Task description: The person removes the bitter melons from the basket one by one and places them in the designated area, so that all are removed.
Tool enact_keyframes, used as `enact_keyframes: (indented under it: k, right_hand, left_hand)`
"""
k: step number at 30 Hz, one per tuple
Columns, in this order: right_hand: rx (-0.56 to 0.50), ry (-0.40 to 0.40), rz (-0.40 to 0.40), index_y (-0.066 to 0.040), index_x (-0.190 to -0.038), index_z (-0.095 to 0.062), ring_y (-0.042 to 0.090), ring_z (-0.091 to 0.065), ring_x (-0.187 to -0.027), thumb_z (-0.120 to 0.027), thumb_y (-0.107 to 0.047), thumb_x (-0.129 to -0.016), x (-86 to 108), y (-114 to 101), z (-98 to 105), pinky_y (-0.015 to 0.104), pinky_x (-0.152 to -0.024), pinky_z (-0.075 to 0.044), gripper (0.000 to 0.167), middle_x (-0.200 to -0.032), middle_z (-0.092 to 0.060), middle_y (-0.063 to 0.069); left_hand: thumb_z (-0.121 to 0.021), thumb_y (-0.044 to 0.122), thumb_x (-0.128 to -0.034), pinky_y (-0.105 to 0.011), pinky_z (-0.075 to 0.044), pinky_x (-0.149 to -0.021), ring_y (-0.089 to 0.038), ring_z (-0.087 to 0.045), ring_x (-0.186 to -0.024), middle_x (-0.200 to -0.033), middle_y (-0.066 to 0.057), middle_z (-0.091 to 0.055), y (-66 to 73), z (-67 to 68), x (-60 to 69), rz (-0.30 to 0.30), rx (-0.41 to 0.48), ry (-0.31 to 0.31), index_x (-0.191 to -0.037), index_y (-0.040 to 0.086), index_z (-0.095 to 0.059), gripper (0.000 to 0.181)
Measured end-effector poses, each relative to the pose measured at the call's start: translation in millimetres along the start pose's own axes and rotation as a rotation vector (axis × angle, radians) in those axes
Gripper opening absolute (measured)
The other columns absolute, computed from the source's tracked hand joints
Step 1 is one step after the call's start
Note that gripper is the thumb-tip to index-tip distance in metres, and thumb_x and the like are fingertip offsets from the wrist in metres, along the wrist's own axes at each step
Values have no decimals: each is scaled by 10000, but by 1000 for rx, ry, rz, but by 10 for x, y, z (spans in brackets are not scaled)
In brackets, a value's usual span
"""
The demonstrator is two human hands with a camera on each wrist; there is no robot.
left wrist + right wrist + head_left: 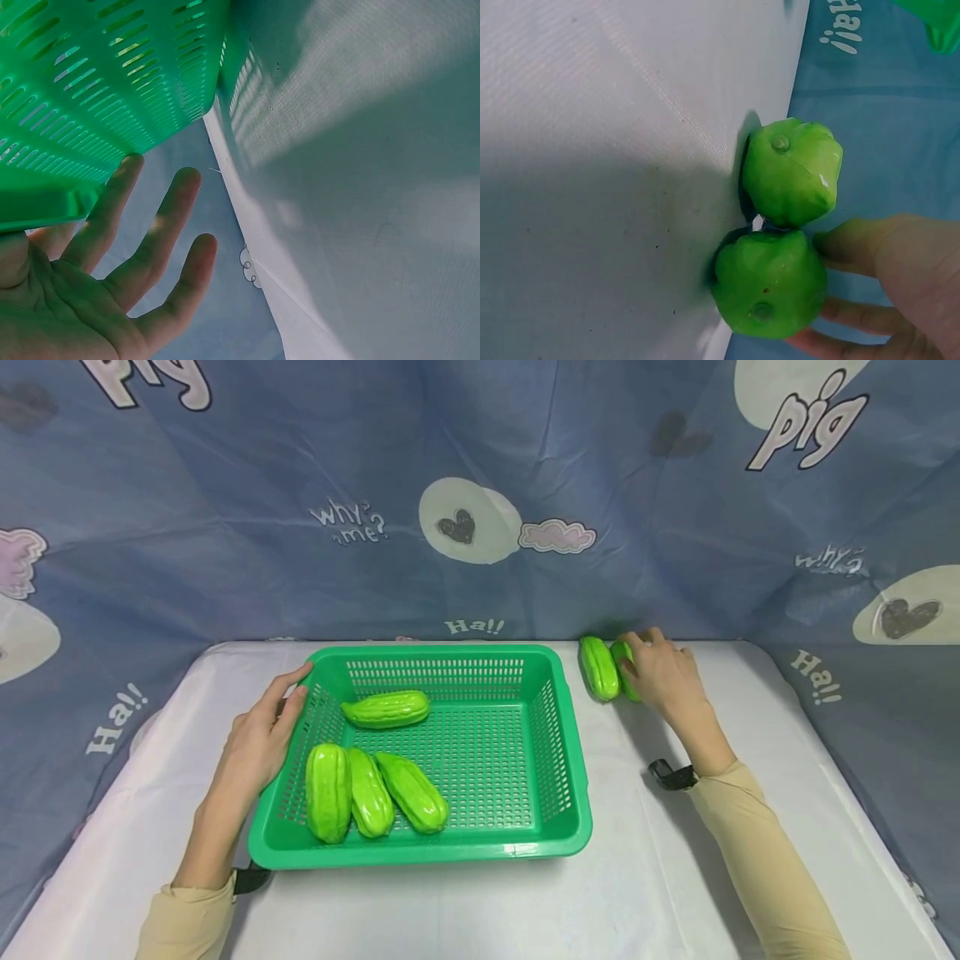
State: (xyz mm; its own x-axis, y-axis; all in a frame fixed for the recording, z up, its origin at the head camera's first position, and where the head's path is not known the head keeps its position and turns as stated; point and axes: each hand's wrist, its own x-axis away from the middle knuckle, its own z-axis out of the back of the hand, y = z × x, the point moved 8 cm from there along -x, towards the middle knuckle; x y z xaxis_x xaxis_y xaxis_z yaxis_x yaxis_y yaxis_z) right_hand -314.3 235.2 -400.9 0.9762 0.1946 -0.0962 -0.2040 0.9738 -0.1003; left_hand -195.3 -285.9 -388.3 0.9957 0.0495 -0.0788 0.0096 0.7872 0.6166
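Beside the green basket's right side, my right hand (663,672) has thumb and fingers on opposite sides of a green bitter melon (769,289), which lies on the table and is partly covered by the hand in the head view. Close along its left side lies another bitter melon (599,668). At the left, my left hand (258,739) rests against the rim of the green plastic basket (420,853). Its fingers (161,232) are spread and fairly straight, with one fingertip touching the slotted wall in the left wrist view.
Inside the basket are several ridged bitter melons: one lies crosswise at the back left (386,709), the others side by side at the front left (328,793). A white cloth covers the table (480,910). Behind it hangs a printed blue-grey curtain (375,585).
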Motion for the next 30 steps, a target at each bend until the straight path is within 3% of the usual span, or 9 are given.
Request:
enact_keyframes:
  k: [8,18,26,30]
  right_hand:
    - [-1,45,12,-89,-1487,-598,565,-621,-1219,-604,-203,-1095,65,-72,71,756,-975,-486,409,-1408,-604,307]
    - [-24,122,55,-127,-1486,-613,504,-626,-1233,-643,-203,-1084,171,-309,279,698,-959,-488,411,-1434,-620,253]
    - [-21,212,165,-150,-1462,-637,490,-666,-1146,-676,-201,-1069,288,-649,488,623,-852,-502,398,-1401,-657,223]
    - [-48,194,214,-174,-1486,-624,465,-669,-1171,-660,-245,-1087,361,-857,538,627,-896,-508,407,-1422,-650,194]
  left_hand:
    - [-292,516,-1182,-771,-493,-907,-634,-609,-1263,-1514,-377,-566,1,8,-1,0,-3,4,-1708,316,-341,565]
    - [-299,504,-1184,-764,-498,-898,-631,-615,-1256,-1514,-375,-568,17,15,-1,-8,-1,3,-1708,315,-340,558]
    - [-302,503,-1184,-762,-497,-907,-628,-631,-1228,-1495,-374,-585,13,18,0,-9,2,10,-1704,313,-350,556]
    - [-299,500,-1185,-760,-501,-908,-630,-639,-1212,-1490,-370,-591,5,4,0,-11,1,11,-1705,304,-350,558]
